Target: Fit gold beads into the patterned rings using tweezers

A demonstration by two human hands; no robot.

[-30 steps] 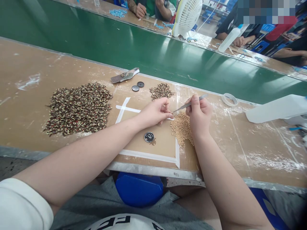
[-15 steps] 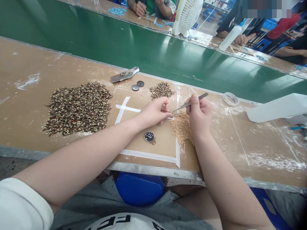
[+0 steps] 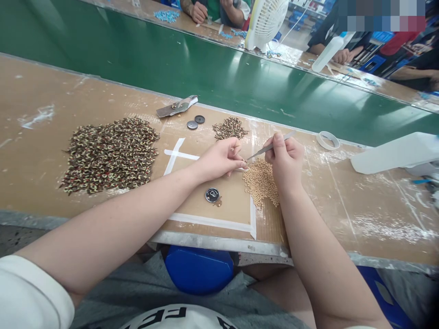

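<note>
My left hand point(image 3: 222, 157) is closed in a pinch on a tiny dark piece at its fingertips, too small to make out well. In my right hand point(image 3: 286, 157) is a pair of metal tweezers point(image 3: 265, 148), their tips meeting that piece. Just below the tweezers lies a heap of small tan beads point(image 3: 261, 182). Behind my left hand sits a small pile of dark and cream pieces point(image 3: 229, 128). A round tin lid point(image 3: 212, 195) holding something dark and shiny rests nearer me, with a brown smear beside it.
A large pile of dark and cream pieces point(image 3: 111, 155) spreads at left. Two dark discs point(image 3: 192, 124), a bent scrap of sheet point(image 3: 177, 106), a tape ring point(image 3: 328, 140) and a white bottle point(image 3: 394, 153) lie about. Beyond the green belt point(image 3: 192, 68) other people work near a fan point(image 3: 267, 23).
The view has shifted very slightly. Both hands keep nearly the same pose, and the tweezers' tips stay at my left fingertips.
</note>
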